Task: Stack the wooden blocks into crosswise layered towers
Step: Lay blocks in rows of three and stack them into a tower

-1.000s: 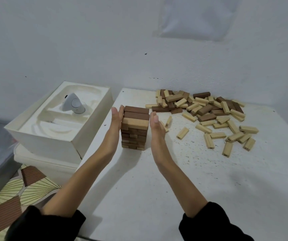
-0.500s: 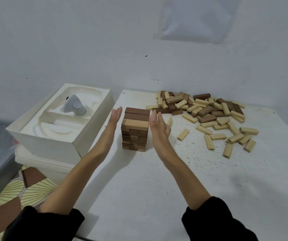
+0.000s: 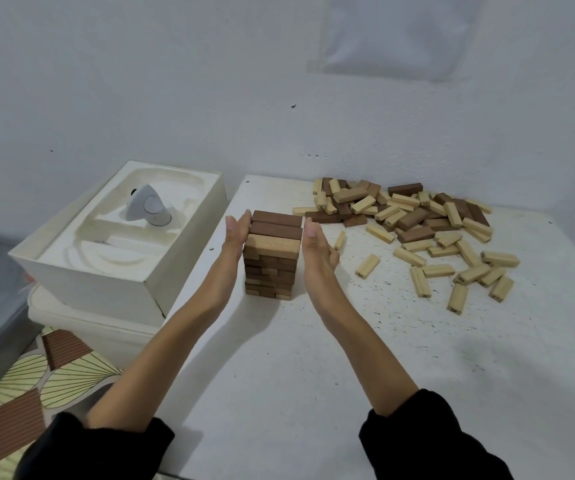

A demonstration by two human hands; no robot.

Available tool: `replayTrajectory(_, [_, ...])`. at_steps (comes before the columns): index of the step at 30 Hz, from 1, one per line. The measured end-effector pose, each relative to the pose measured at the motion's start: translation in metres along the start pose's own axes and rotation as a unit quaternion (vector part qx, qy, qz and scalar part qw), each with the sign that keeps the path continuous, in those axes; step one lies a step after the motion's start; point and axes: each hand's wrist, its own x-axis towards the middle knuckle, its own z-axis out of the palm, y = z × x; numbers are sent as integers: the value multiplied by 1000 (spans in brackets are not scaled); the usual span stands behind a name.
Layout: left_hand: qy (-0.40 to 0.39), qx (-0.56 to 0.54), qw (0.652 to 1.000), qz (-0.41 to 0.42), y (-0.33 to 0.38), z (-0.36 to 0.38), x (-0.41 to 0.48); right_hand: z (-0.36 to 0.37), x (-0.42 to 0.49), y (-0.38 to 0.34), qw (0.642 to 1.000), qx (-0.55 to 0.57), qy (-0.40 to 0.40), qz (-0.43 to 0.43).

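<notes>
A tower of wooden blocks (image 3: 271, 258) stands on the white table (image 3: 348, 368), left of centre. Its layers cross; the top layer has two dark blocks and one light block. My left hand (image 3: 236, 235) is flat against the tower's upper left side. My right hand (image 3: 317, 251) is flat beside the upper right side, fingertips at the top layer. Neither hand holds a block. A pile of loose light and dark blocks (image 3: 414, 220) lies at the back right, with several light ones scattered toward the front.
A white moulded box (image 3: 106, 282) with a grey device (image 3: 147, 207) in it sits off the table's left edge, on another white box. A patterned floor shows below left. The wall stands close behind the table.
Half a second ago both hands had drawn slightly away from the tower. Now they are back against its sides. The tower has not moved.
</notes>
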Motion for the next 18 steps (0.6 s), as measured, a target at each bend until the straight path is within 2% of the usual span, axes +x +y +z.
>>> replayTrajectory(7, [23, 28, 999, 28, 3, -5, 2, -4, 4, 2, 1000, 11, -10, -13])
replayTrajectory(13, [-36, 134, 986, 87, 12, -33, 10, -29, 17, 15, 994, -66, -51, -70])
replayTrajectory(18, [-55, 179, 976, 110, 12, -39, 22, -39, 27, 17, 991, -71, -53, -96])
